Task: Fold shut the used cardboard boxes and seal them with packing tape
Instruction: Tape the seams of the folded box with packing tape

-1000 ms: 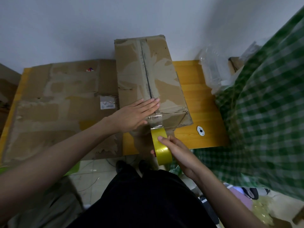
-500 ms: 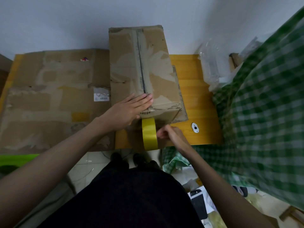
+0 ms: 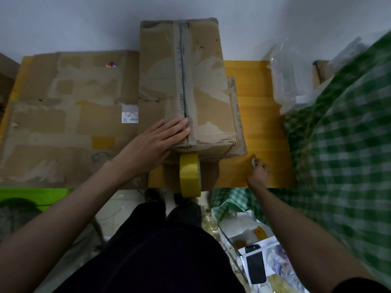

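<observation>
On the bench [image 3: 262,115], an upright box [image 3: 182,81] stands at centre, flaps folded shut, with a strip of tape running along its top seam. Left hand [image 3: 156,142] lies flat on the near top edge of the box, fingers straight and pressing beside the seam; its grip holds nothing. A yellow tape roll [image 3: 189,176] hangs from the near face of the box, just below the left hand and touching the box front. Right hand [image 3: 258,172] rests on the bench to the right of the box, apart from the roll, fingers curled over a small white object [image 3: 253,162]; what that object is cannot be told. A flattened carton [image 3: 63,115] covers the left part of the bench, touching the box. Clear plastic wrap [image 3: 289,75] lies at the far right, beside green checked cloth [image 3: 349,134].
</observation>
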Available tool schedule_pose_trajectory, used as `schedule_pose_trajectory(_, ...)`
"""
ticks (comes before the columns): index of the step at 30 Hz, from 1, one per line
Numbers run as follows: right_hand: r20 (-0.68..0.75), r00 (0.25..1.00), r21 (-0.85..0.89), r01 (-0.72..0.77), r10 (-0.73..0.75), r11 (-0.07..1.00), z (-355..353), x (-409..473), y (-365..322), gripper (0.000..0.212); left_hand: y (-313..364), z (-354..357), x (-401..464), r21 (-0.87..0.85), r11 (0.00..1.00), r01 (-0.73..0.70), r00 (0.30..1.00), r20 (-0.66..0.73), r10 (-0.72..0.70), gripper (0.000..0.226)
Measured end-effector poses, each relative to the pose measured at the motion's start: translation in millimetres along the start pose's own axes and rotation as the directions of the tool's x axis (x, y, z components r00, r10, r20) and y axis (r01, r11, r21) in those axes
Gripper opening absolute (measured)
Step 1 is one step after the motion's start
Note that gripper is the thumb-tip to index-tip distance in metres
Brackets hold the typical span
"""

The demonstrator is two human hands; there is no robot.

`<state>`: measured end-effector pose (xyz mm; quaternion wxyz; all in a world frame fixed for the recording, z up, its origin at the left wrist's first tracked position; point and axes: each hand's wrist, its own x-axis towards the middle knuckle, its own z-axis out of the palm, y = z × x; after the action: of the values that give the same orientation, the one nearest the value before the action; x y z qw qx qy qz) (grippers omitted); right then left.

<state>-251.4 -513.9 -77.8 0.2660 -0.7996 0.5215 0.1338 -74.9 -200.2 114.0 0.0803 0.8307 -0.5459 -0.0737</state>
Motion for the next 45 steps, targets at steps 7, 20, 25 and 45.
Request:
schedule_pose_trajectory(7, 0.000, 0.995, 0.170, -0.095, 0.097, 0.981, 18, -8, 0, 0.029, 12, -10, -19, -0.091, 0.991, 0.103, 0.992, -0.060, -0.108, 0.079)
schedule_pose_trajectory(20, -0.384, 0.886, 0.586, 0.452, -0.261, 0.673, -31, -108, -26, 0.017, 100, 36, -30, -0.768, -0.043, 0.639, 0.580, 0.518, -0.629, 0.051)
schedule_pose_trajectory(25, -0.386, 0.684, 0.520, 0.716, -0.619, 0.466, -93, -177, -62, 0.021, 108, 39, -21, -0.834, -0.309, 0.456, 0.643, 0.549, -0.533, 0.017)
schedule_pose_trajectory(45, -0.108, 0.286, 0.200, 0.945, -0.952, 0.261, -91, -161, -126, 0.013, 121, 33, -42, -0.843, -0.367, 0.394, 0.692, 0.535, -0.485, 0.044)
